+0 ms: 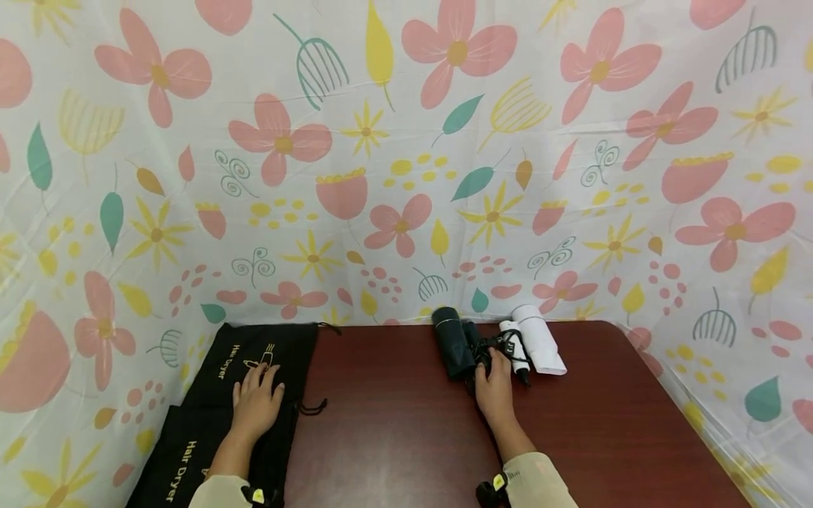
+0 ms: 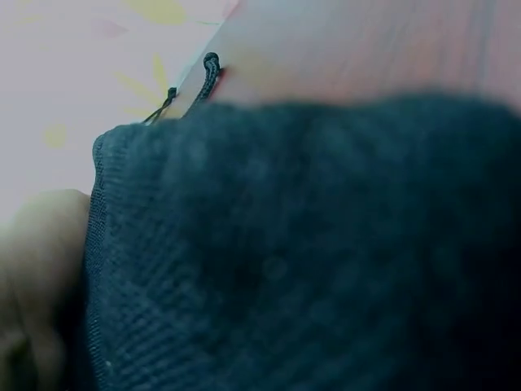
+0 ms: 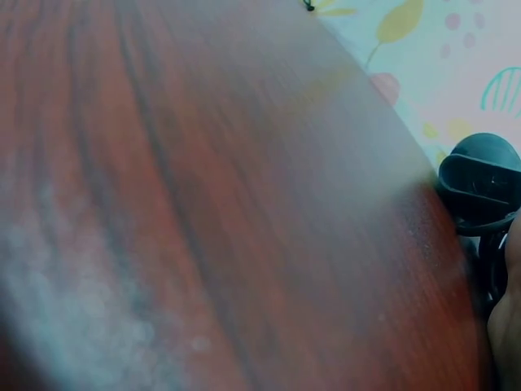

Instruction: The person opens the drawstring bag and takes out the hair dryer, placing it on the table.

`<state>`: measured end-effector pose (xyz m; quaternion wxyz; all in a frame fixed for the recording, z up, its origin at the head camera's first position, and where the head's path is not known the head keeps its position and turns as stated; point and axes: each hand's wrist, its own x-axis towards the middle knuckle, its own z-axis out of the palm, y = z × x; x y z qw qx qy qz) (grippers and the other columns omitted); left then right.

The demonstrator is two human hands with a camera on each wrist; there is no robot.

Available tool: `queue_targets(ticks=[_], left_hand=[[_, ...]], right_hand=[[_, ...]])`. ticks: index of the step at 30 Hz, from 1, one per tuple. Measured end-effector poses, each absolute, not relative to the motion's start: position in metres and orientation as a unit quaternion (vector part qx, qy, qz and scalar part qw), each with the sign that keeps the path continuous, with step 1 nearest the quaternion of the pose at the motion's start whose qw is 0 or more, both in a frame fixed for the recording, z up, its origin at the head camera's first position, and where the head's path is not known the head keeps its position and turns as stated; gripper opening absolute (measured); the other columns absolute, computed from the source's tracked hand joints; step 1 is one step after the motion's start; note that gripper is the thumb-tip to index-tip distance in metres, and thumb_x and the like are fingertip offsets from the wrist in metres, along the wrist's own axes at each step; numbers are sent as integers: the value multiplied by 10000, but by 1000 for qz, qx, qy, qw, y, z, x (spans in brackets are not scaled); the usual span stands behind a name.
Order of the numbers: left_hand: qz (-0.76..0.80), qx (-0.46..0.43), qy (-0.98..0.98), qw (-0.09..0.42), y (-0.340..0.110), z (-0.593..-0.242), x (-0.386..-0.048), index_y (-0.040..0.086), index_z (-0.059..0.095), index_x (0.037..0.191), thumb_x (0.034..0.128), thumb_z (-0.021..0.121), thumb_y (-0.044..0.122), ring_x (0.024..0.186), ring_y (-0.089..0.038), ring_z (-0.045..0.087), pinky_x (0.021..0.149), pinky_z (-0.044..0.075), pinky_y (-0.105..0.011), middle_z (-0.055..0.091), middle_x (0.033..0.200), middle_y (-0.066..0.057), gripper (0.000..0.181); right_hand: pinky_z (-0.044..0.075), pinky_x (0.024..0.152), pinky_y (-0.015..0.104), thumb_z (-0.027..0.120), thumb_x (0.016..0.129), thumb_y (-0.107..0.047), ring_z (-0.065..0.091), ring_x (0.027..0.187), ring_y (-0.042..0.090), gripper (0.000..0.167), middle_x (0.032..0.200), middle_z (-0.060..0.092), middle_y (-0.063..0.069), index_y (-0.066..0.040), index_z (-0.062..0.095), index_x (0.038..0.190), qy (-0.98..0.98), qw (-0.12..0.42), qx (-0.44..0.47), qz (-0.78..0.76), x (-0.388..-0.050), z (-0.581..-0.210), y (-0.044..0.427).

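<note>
In the head view my left hand lies with spread fingers on the upper of two overlapping black drawstring bags, printed "Hair Dryer" in gold. Black cloth fills most of the left wrist view, with part of the hand at its left edge. At the table's back my right hand grips a dark green hair dryer near its handle and bundled black cord. The palm side is hidden. Just right of it lies a white hair dryer with a white handle and black cord.
The lower black bag reaches toward the table's front left. Drawstring ends stick out onto the reddish-brown table. A floral cloth hangs behind and beside the table.
</note>
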<state>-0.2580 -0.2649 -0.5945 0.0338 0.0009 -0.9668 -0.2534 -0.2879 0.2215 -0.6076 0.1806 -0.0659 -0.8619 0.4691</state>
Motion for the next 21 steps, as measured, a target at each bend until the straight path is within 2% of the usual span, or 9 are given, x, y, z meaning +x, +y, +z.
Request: queue_targets(ticks=[8, 21], left_hand=[[-257, 6, -965, 49, -262, -597, -258, 78, 401, 1499, 1065, 454, 264, 1490, -486, 137, 1158, 34, -722, 245, 1593, -242, 475], [-252, 14, -967, 24, -265, -596, -259, 98, 371, 1522, 1074, 431, 290, 1513, -476, 91, 1170, 9, -714, 204, 1619, -227, 491]], right_hand=[[350, 1155, 579, 496, 1023, -94, 398, 1407, 450, 516, 1530, 338, 285, 69, 381, 1499, -862, 184, -67, 467, -287, -610, 222], [366, 1133, 588, 476, 1026, -71, 412, 1383, 458, 505, 1516, 334, 296, 85, 374, 1495, -863, 193, -63, 462, -287, -608, 219]])
